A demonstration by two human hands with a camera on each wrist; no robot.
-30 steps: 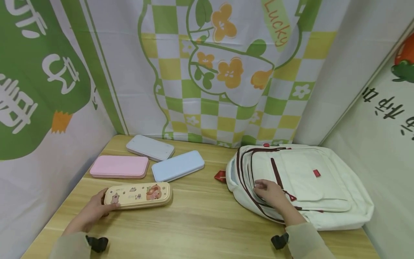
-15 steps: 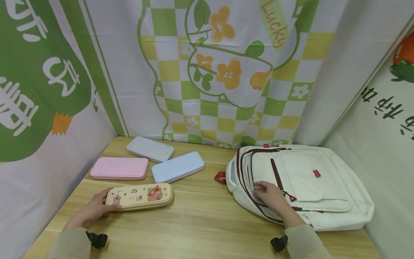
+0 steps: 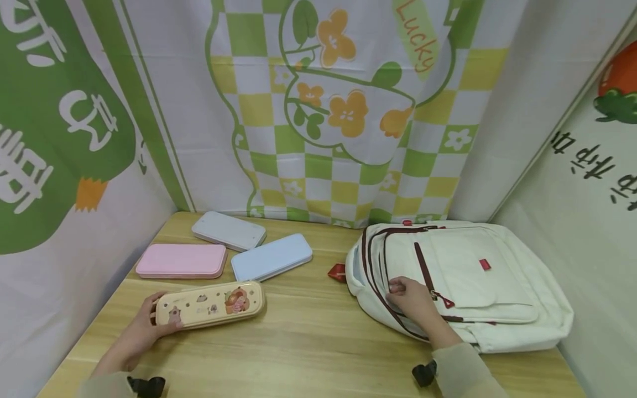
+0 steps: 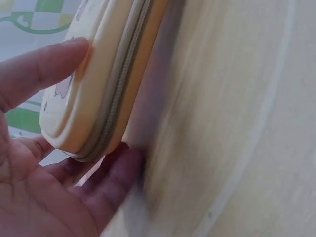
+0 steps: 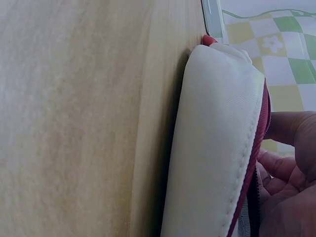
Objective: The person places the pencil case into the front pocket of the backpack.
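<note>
A cream-yellow zip pencil case (image 3: 209, 305) with cartoon animal pictures lies near the table's left side. My left hand (image 3: 141, 331) grips its left end, thumb on the lid and fingers underneath. In the left wrist view, that end of the pencil case (image 4: 106, 84) is tilted up off the table. A white backpack (image 3: 478, 276) with dark red zips lies on the right. My right hand (image 3: 413, 301) holds the edge of its unzipped opening between thumb and fingers. Beside the zip in the right wrist view, the fingertips of the right hand (image 5: 291, 173) are partly hidden.
Behind the yellow case lie a pink case (image 3: 181, 261), a grey-white case (image 3: 229, 230) and a light blue case (image 3: 272, 257). A patterned curtain (image 3: 348, 182) hangs along the table's back edge. Cloth walls stand at both sides.
My left hand has raised the left end of the pencil case a little and shifted it slightly left. The right hand stays at the backpack's opening. The head view has shifted slightly.
</note>
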